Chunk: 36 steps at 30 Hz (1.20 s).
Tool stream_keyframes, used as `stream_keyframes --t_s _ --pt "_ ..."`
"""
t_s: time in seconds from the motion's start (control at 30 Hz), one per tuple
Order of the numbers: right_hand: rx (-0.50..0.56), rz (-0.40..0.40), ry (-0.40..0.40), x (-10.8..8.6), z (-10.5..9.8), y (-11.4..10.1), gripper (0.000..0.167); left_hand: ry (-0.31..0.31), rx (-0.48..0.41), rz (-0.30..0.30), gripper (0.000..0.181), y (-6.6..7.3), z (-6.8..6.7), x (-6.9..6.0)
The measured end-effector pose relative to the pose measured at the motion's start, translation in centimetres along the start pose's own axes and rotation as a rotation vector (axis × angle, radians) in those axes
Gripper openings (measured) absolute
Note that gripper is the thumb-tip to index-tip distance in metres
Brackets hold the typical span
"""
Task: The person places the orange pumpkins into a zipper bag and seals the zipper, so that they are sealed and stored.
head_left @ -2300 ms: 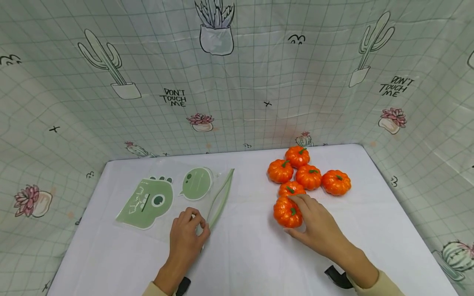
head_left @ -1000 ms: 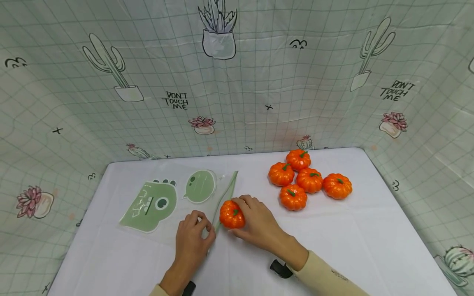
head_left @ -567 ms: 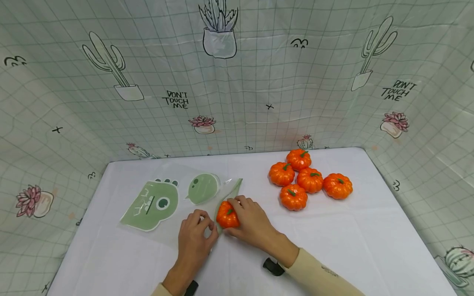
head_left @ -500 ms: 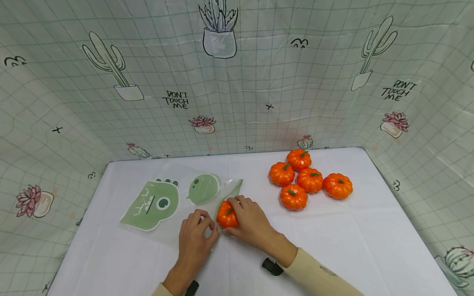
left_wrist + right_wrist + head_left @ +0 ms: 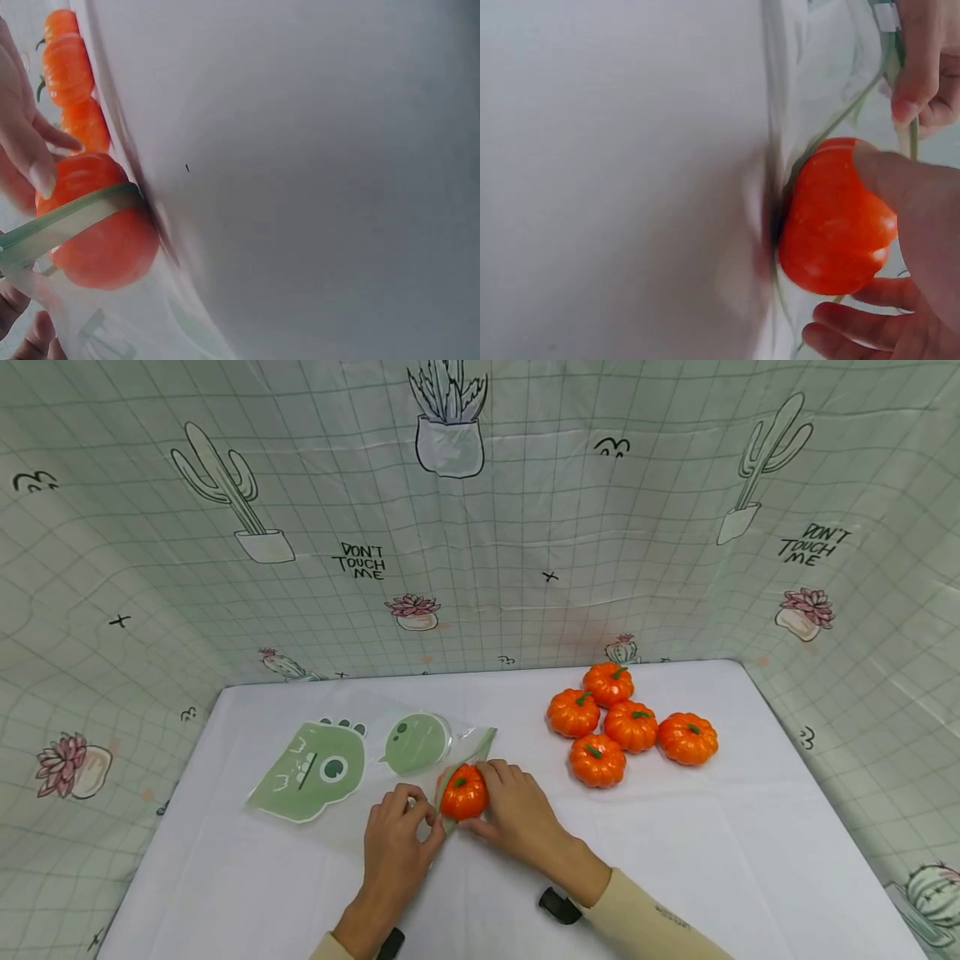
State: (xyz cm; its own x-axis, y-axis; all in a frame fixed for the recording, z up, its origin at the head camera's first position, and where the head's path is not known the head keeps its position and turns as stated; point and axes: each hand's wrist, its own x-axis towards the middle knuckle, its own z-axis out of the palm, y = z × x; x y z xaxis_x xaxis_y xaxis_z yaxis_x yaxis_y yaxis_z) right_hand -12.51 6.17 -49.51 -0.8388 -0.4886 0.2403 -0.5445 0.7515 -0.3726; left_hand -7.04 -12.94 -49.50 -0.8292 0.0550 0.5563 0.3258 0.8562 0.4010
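A clear zip bag [image 5: 307, 772] with a green one-eyed dinosaur print lies flat on the table, its green-edged mouth facing right. My left hand [image 5: 397, 843] pinches the near end of that mouth between thumb and index finger. One small orange pumpkin [image 5: 463, 795] with a green stem sits in the opening; in the left wrist view the green strip [image 5: 75, 217] crosses it, and its lower part shows through the plastic. From the right, my right hand [image 5: 525, 814] holds this pumpkin, with the thumb [image 5: 885, 169] on one side and fingers [image 5: 862, 322] on the other.
Several more orange pumpkins [image 5: 632, 727] stand grouped at the back right of the white table [image 5: 675, 860]. A patterned cloth [image 5: 510, 510] hangs behind and at both sides. Black wrist straps [image 5: 558, 906] show under the forearms.
My right hand has carried one pumpkin leftward from the group and moved it into the bag's mouth. My left hand has kept its pinch, shifting slightly right, and the bag's mouth has spread around the pumpkin.
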Motion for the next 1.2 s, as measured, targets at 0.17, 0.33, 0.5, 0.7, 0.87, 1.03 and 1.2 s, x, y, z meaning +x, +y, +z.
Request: stream_keyframes --t_s 0.17,0.33,0.5,0.7,0.87,1.03,1.2 --pt "-0.010 0.022 0.003 0.0 0.4 0.2 0.071 0.012 -0.004 0.014 0.032 -0.1 0.1 0.1" --pt "-0.028 0.010 0.007 0.7 1.2 -0.1 0.071 0.010 -0.001 0.026 0.032 -0.1 0.4 0.3" --pt "-0.049 0.016 0.000 0.8 1.2 -0.2 0.070 0.015 0.009 0.037 0.030 -0.1 0.4 0.4" --pt "-0.063 0.013 0.007 1.2 1.2 -0.3 0.063 0.029 0.012 0.058 0.030 -0.1 0.4 0.7" --pt "-0.086 -0.016 -0.006 1.9 1.6 -0.7 0.063 0.057 0.005 0.092 0.027 -0.1 0.7 1.1" --pt "-0.073 0.002 -0.015 1.8 1.4 -0.5 0.065 0.076 0.013 0.104 0.023 -0.2 0.7 1.3" --pt "-0.027 0.055 -0.003 1.0 0.1 0.5 0.063 0.056 0.025 0.080 0.021 -0.3 0.5 1.5"
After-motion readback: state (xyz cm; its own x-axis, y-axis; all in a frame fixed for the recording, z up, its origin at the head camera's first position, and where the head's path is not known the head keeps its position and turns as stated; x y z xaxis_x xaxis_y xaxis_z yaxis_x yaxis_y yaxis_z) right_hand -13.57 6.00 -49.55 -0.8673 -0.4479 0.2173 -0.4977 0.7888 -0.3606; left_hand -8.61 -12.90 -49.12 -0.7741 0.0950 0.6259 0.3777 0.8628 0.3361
